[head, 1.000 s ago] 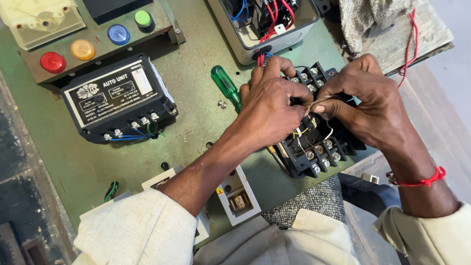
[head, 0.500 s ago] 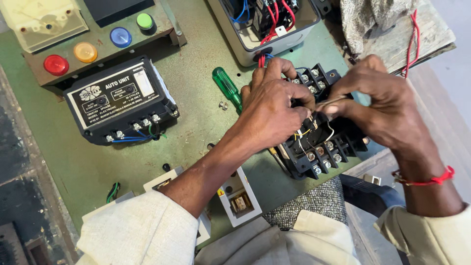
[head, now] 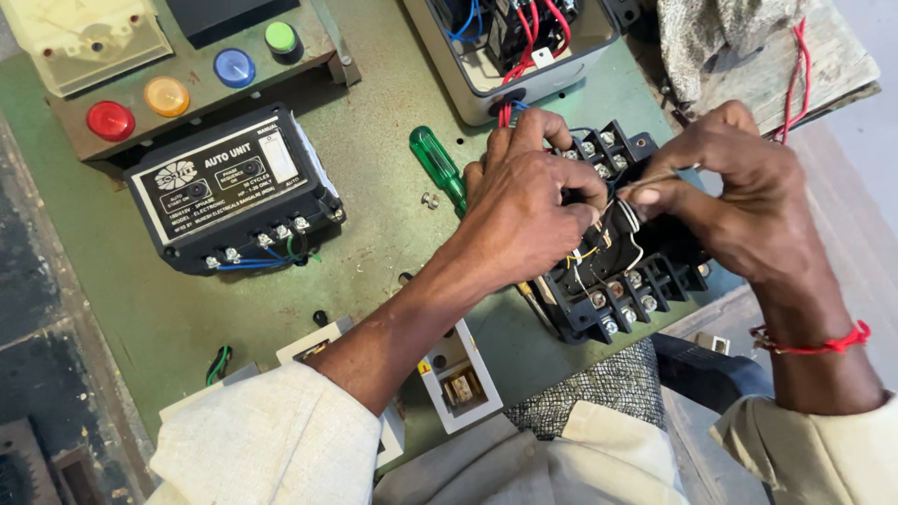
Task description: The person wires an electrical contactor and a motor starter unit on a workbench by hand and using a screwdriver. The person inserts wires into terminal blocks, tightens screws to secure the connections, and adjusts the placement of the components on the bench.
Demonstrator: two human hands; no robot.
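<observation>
- The left hand (head: 528,210) lies over the middle of a black contactor block (head: 622,281), fingers curled down onto its top and clenched around its body, holding it in place.
- The right hand (head: 739,201) comes in from the right; its thumb and forefinger pinch a thin pale wire (head: 645,180) just above the block, the fingertips nearly meeting those of the left hand.
- A red thread band (head: 814,344) circles the right wrist; both forearms end in cream sleeves (head: 271,440).
- The contactor block rests on the green panel (head: 374,243) at its right edge, with rows of screw terminals showing along its near and far sides and thin yellow and white wires looping at its centre.
- A green-handled screwdriver (head: 438,168) lies on the panel just left of the left hand, its tip hidden beneath the fingers; a small screw (head: 430,199) sits beside it.
- Behind the hands stands a grey box (head: 486,75) with red and blue wires inside.
- Further left sits a black relay unit (head: 234,192) with a white-lettered face and blue and green wires at its lower terminals.
- Beyond it, red (head: 110,120), amber (head: 166,95), blue (head: 234,67) and green (head: 281,37) lamps stand in a row.
- A white switch module (head: 458,379) lies near the left forearm.
</observation>
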